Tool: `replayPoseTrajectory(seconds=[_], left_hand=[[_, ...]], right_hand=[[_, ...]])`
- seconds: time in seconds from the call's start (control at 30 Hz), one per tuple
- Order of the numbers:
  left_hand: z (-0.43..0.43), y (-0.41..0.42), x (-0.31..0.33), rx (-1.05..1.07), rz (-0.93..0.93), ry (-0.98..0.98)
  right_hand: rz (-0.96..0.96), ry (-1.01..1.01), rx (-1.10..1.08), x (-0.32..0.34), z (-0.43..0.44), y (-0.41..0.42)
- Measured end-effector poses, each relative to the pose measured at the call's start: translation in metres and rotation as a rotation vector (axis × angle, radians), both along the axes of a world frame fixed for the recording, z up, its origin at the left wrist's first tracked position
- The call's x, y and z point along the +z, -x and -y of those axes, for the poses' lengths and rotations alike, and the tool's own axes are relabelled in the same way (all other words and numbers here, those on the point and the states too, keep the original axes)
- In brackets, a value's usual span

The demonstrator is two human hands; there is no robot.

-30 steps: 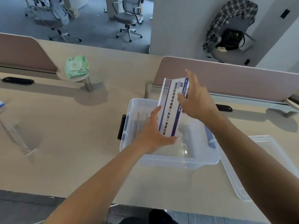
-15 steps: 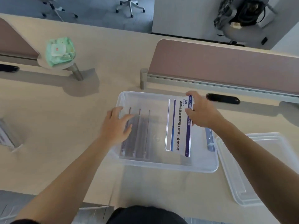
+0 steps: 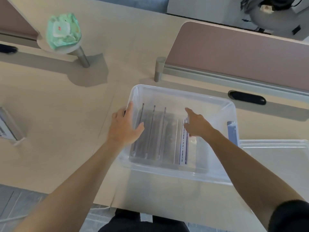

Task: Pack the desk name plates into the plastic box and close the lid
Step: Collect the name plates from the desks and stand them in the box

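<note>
A clear plastic box (image 3: 215, 101) sits open on the desk in front of me. Several clear name plates (image 3: 153, 131) stand on edge in a row inside it. At the right end of the row stands a plate with a white and blue printed card (image 3: 183, 148). My right hand (image 3: 198, 124) is inside the box, fingers closed on that plate's far top edge. My left hand (image 3: 124, 127) rests over the box's left rim, fingers spread, holding no plate. The box's clear lid (image 3: 280, 158) lies flat to the right of the box.
Another name plate (image 3: 7, 126) stands on the desk at the far left. A green wipes pack (image 3: 63, 30) sits on a small round stand at the back left. A pink divider panel (image 3: 242, 54) runs behind the box, with a black cable slot (image 3: 247, 97) below it.
My right hand has lowered the printed plate from above the box into it, upright at the right end of the row. My left hand moved from the plate to the box's left rim.
</note>
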State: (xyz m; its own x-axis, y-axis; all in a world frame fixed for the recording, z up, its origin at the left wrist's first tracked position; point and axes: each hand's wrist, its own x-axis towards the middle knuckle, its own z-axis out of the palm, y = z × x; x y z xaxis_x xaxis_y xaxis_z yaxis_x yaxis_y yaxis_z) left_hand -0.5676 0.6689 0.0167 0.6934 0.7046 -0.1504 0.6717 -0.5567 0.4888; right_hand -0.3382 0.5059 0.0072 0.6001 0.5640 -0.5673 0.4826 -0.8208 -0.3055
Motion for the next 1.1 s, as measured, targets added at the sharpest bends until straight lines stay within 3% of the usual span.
replayPoseTrajectory(seconds=[0.17,0.3,0.4,1.1], left_hand=[[0.000,0.002,0.002,0.021,0.058,0.042],[0.002,0.001,0.007,0.033,0.102,0.036],[0.003,0.000,0.011,0.056,0.115,0.056],[0.005,0.001,0.010,0.065,0.146,0.030]], right_hand=[[-0.164,-0.250,-0.187,0.008,0.042,0.009],[-0.743,-0.352,-0.696,-0.005,0.069,0.031],[-0.940,-0.332,-0.819,-0.025,0.067,0.032],[-0.963,-0.284,-0.669,-0.033,0.024,0.056]])
